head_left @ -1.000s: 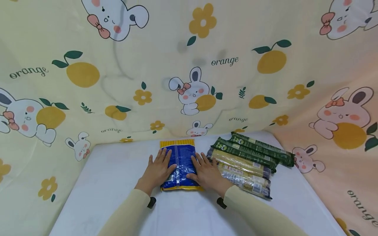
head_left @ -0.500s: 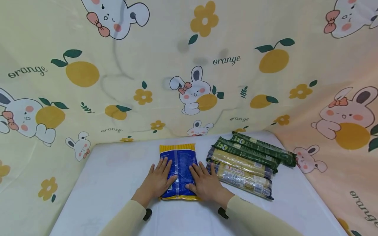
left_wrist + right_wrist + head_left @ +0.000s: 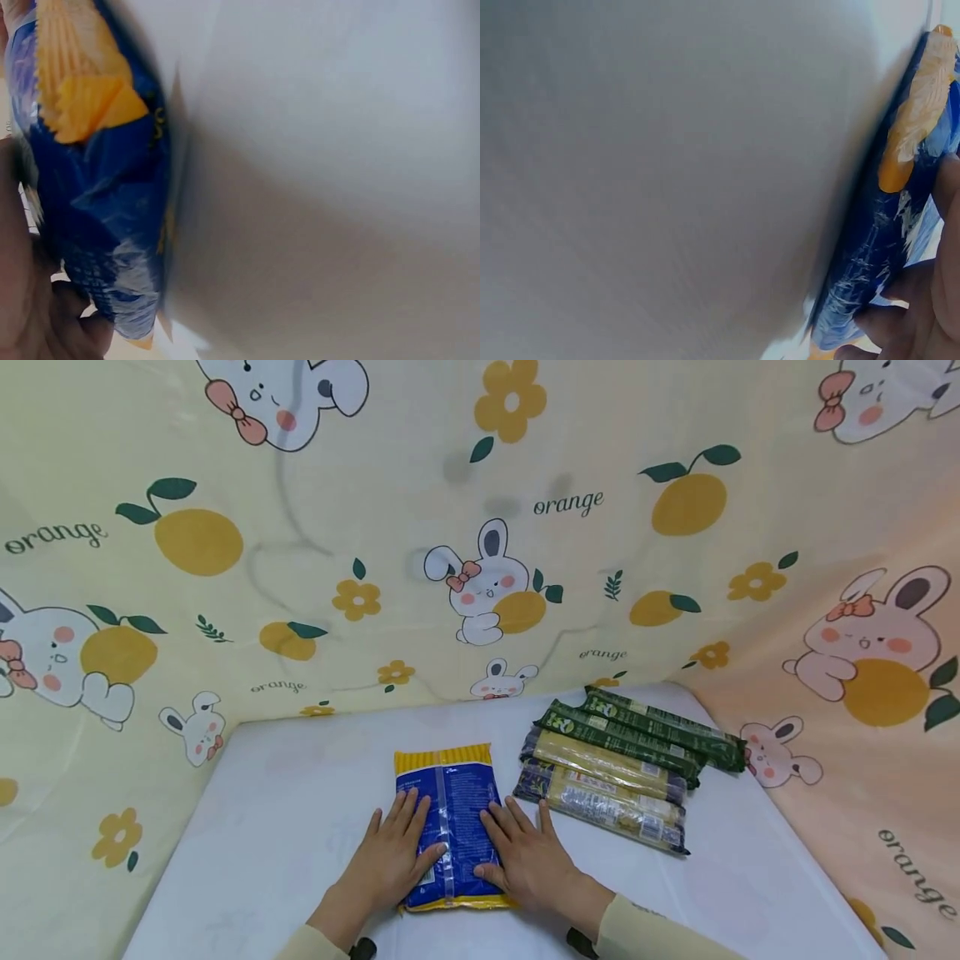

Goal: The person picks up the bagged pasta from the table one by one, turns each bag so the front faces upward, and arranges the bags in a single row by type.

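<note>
A blue plastic bag with yellow ends (image 3: 467, 827) lies flat on the white table, its clear seam strip running lengthwise up the middle. My left hand (image 3: 387, 853) rests on its left side with fairly straight fingers spread over the film. On the right side my right hand (image 3: 534, 862) lies the same way, fingers pointing forward and thumb inward. The left wrist view shows the bag's crimped yellow end and bulging blue side (image 3: 105, 202) against the tabletop. In the right wrist view the bag's other side (image 3: 870, 232) appears with fingers along it.
To the right lie several long packs: two dark green ones (image 3: 618, 743) at the back, then a yellowish pack (image 3: 607, 762) and a clear-and-purple pack (image 3: 603, 806) in front. A patterned cloth (image 3: 420, 568) hangs behind the white table (image 3: 300, 810).
Both hands have slid the blue bag across the table toward me, away from the back edge. The long packs on the right have stayed in place.
</note>
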